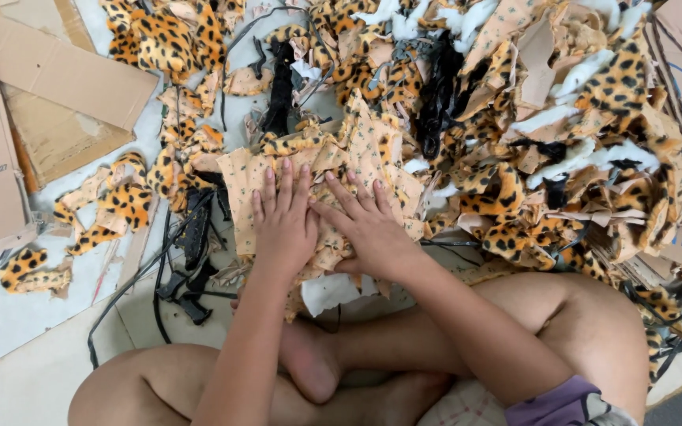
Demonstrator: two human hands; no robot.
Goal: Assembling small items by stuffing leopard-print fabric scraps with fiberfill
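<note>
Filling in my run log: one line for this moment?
left hand flat on tan fabric stack | right hand flat beside it | leopard scraps around

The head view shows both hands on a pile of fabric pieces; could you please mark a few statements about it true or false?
1. Both hands, left hand and right hand, lie flat on the beige dotted fabric pieces. True.
2. The right hand holds scissors. False: it holds nothing, palm down.
3. Leopard-print scraps are heaped beyond the hands. True.
4. Flattened cardboard lies at the right. False: it lies at the upper left.
</note>
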